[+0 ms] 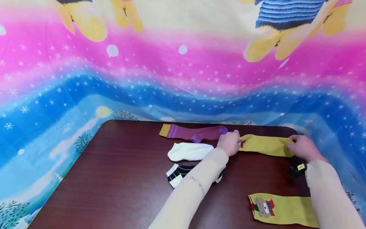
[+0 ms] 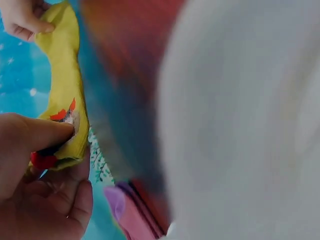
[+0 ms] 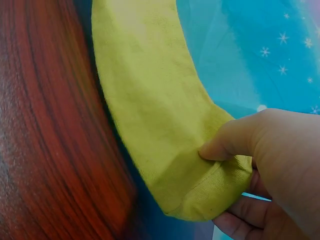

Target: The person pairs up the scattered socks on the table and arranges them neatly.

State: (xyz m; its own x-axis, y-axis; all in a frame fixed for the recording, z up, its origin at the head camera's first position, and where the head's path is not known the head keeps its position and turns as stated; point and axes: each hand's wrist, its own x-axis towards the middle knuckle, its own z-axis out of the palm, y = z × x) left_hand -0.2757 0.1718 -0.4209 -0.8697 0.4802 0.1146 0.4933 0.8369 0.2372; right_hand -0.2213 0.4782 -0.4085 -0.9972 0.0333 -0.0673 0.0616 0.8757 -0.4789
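A yellow sock (image 1: pixel 264 145) with a bear picture near its cuff is stretched between my two hands over the back right of the table. My left hand (image 1: pixel 229 143) pinches the cuff end; in the left wrist view the thumb lies across the bear picture (image 2: pixel 70 120). At the toe end, my right hand (image 1: pixel 305 148) grips the fabric between thumb and fingers, as the right wrist view of the sock (image 3: pixel 150 100) shows. A second yellow sock (image 1: pixel 288 210) with a bear lies flat at the front right, partly behind the right sleeve.
Left of the held sock lie a purple sock (image 1: pixel 194 133) with a yellow cuff, a white sock (image 1: pixel 188 151) and a black-and-white sock (image 1: pixel 175 175), partly covered by the left arm. A printed cloth (image 1: pixel 183 70) hangs behind the dark brown table (image 1: pixel 120 171).
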